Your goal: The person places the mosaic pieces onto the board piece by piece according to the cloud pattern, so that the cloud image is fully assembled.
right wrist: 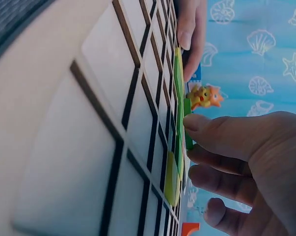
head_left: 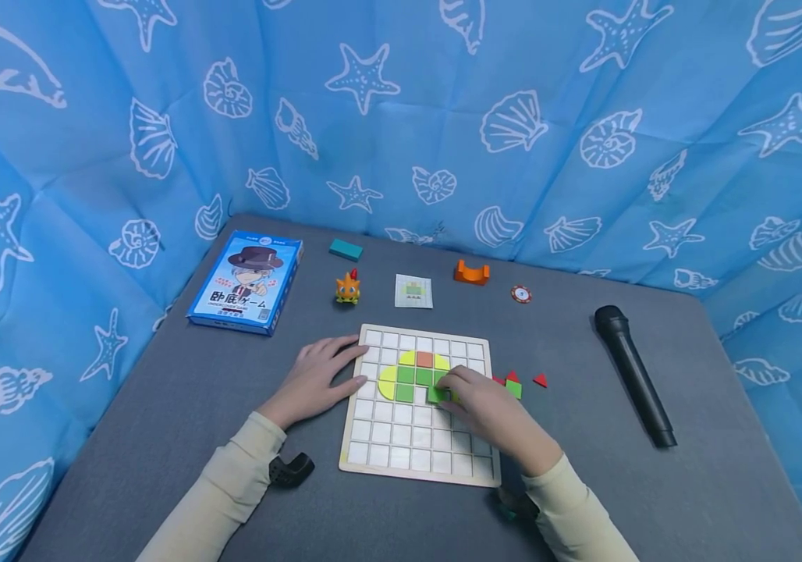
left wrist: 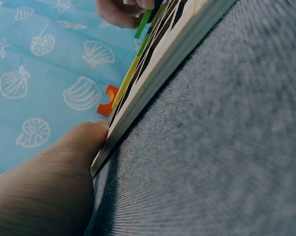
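R hand (head_left: 488,406) pinches green tile (head_left: 436,394) at fingertips, over grid board (head_left: 415,457) center. L hand (head_left: 317,375) lies flat, fingers straight, touching board's left edge on tabletop (head_left: 162,406).

place: staged tabletop recording booth | evidence: blue seashell-print curtain (head_left: 513,117) enclosing a grey table (head_left: 689,484) (on three sides) | props: game box (head_left: 246,282), microphone (head_left: 634,375)

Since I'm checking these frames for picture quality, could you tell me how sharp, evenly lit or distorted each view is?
Head view: even, soft light, faint shadows, sharp throughout, with wide-angle bending at the edges. Left wrist view: the left hand fills the corner, soft and dim, and the grid board edge runs steeply tilted. Right wrist view: the near board cells are blurred and the right hand is shaded; the green tile reads clearly.
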Motion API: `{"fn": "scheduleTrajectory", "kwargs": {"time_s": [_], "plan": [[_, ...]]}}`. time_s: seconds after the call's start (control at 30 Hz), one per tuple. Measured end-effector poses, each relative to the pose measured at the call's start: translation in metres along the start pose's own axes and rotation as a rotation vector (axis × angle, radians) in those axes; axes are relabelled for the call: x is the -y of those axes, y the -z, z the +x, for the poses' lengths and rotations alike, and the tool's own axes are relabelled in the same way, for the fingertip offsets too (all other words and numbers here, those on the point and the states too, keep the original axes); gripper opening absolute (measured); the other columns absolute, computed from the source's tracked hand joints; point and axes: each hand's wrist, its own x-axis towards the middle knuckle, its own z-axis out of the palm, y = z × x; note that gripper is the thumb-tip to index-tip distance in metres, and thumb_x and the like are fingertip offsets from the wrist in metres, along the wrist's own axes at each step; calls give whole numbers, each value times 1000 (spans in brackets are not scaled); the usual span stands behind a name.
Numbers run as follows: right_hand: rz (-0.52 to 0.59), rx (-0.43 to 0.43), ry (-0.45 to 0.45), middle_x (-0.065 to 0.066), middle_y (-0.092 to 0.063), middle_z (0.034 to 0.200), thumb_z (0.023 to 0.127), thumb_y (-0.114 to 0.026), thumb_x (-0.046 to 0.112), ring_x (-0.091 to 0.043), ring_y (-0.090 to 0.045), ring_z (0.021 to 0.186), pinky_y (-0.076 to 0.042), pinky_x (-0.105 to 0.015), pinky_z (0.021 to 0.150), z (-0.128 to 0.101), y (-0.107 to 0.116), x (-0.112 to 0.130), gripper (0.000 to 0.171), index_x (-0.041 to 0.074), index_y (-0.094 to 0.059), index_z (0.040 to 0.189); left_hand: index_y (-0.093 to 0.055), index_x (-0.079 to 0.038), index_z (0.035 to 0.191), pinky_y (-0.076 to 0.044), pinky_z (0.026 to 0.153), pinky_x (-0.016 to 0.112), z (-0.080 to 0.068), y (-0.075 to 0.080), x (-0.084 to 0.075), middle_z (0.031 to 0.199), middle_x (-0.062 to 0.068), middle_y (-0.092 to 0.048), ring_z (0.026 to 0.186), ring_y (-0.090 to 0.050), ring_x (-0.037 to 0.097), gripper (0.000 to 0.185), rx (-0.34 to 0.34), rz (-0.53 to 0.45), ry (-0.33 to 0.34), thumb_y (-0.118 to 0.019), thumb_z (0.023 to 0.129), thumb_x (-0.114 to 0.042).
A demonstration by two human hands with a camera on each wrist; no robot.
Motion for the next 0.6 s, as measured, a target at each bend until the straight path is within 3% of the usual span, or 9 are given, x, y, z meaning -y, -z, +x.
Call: {"fn": "scheduleTrajectory", "kwargs": {"time_s": [0.6], "plan": [[-59, -23, 52, 6, -64, 96, 78, -81, 20, -7, -59, 86, -53, -25, 77, 10, -9, 8, 26, 16, -70, 101, -39, -32, 146, -24, 109, 55, 1, 0, 0, 153, -1, -34, 139, -32, 27, 59, 9, 7, 8, -48, 94, -58]]}}
